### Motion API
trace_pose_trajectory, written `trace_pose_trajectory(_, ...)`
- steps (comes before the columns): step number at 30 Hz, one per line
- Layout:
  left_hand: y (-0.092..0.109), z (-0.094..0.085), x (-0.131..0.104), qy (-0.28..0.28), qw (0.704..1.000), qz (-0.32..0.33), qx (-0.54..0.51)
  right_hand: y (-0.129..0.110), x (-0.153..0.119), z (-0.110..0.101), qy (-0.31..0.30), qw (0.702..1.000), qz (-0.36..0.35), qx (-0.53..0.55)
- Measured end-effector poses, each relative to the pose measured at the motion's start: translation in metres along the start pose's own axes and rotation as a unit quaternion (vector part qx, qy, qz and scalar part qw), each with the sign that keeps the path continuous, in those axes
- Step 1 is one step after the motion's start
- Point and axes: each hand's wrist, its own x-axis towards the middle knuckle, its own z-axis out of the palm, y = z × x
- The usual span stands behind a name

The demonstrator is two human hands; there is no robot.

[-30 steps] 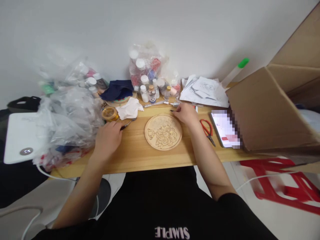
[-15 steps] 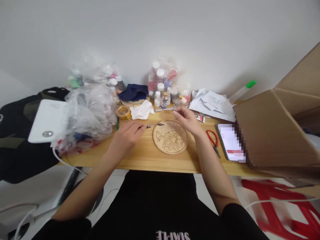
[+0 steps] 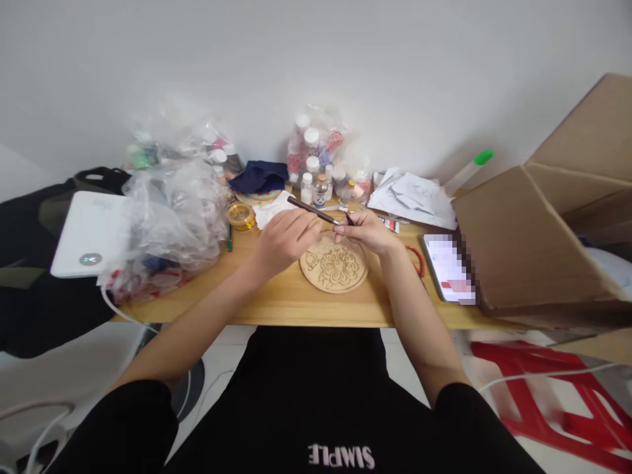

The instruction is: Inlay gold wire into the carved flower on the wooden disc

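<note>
A slim dark-handled brush (image 3: 309, 208) slants above the table, its silvery collar pinched in the fingertips of my right hand (image 3: 368, 232). A dark, pointed tuft shows by those fingers. My left hand (image 3: 286, 240) is beside the handle with its fingers curled together; its fingertips are partly hidden, so I cannot make out what they hold. Below both hands lies a round wooden disc (image 3: 336, 270) with a raised flower outline, its upper edge partly covered by my hands.
Small bottles (image 3: 320, 187) and bagged jars stand at the back. At left are plastic bags (image 3: 172, 217), a white device (image 3: 86, 234) and a yellow roll (image 3: 241, 216). On the right lie red-handled pliers (image 3: 419, 261), a phone (image 3: 447, 266), papers (image 3: 412, 201) and a cardboard box (image 3: 523, 243).
Earlier my left hand held a brush-like tool over the disc, while my right hand was by its upper right edge. Now my hands are closer together, and my right fingers pinch the brush.
</note>
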Motion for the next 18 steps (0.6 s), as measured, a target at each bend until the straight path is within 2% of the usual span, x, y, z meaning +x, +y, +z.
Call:
trace_pose_trajectory(2,0.002,0.005,-0.006,0.003,0.999,-0.036,-0.027,0.002,-0.001,-0.001,0.001,0.999,0.004,0.036)
trace_pose_trajectory(3,0.003,0.007,-0.009,-0.005,0.995,-0.076,-0.062,0.003,-0.001,-0.001,0.001,0.998,0.005,0.056)
trace_pose_trajectory(6,0.006,0.013,-0.014,-0.066,0.953,-0.211,-0.208,0.004,-0.001,0.0,-0.014,0.995,0.011,0.098)
trace_pose_trajectory(8,0.006,0.02,-0.013,-0.103,0.892,-0.283,-0.338,0.004,0.0,0.001,-0.04,0.992,0.022,0.115)
trace_pose_trajectory(12,0.006,0.043,-0.004,-0.143,0.7,-0.369,-0.595,0.004,0.002,0.004,-0.131,0.981,0.041,0.139)
trace_pose_trajectory(13,0.006,0.05,-0.001,-0.144,0.668,-0.381,-0.623,0.004,0.002,0.005,-0.145,0.978,0.044,0.14)
trace_pose_trajectory(15,0.006,0.061,0.003,-0.135,0.625,-0.413,-0.649,0.003,0.001,0.005,-0.146,0.979,0.05,0.131)
trace_pose_trajectory(18,0.003,0.073,0.006,-0.111,0.568,-0.469,-0.667,0.0,0.0,0.0,-0.086,0.991,0.065,0.084)
